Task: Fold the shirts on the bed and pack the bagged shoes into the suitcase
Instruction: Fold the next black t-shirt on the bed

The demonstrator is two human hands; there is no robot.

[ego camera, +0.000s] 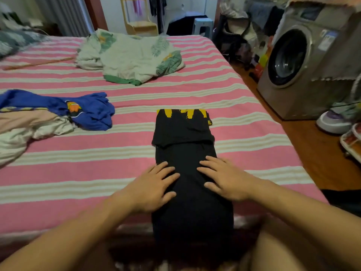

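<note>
Flatly, both hands [154, 184] [224, 178] press the black shirt [187, 133] on the bed [244, 106].

Wooden floor [312, 153]; washing machine [304, 61] right; stool [202, 26] behind.

Open striped bed [244, 106] on both sides of the narrow black shirt [187, 133] and beyond its far end. Blocked to the left by a heap of blue and pale clothes [58, 116], farther back by a leaf-print quilt [132, 57]. Hemmed in past the right bed edge by a washing machine [304, 61].
</note>
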